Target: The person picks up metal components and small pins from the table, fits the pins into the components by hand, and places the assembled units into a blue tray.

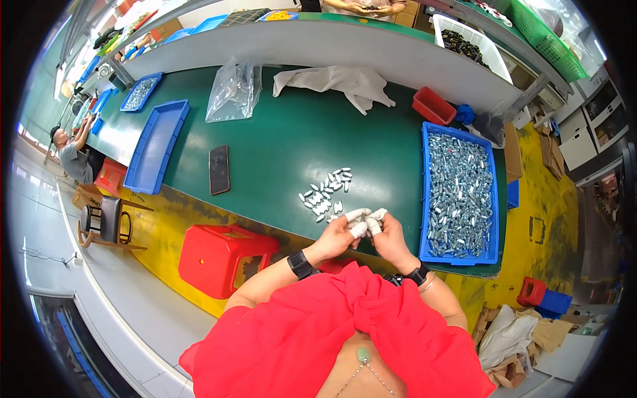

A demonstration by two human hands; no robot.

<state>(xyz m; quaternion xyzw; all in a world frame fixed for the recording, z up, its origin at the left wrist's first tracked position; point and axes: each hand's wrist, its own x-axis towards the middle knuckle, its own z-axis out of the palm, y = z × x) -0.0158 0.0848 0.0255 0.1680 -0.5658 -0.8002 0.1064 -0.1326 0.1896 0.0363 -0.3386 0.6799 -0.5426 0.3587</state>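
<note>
My left hand and my right hand meet at the green table's near edge, with white coverings on several fingertips. Both are closed in a pinch around a small silvery metal part, mostly hidden by the fingers. Just beyond my left hand, several similar silvery parts lie loose in a spread group on the tabletop. To the right of my right hand stands a blue tray heaped with small shiny metal parts.
A dark phone-like slab, a blue tray, a clear plastic bag and white cloth lie on the table. A red bin sits far right. A red stool stands at the left; another person works farther left.
</note>
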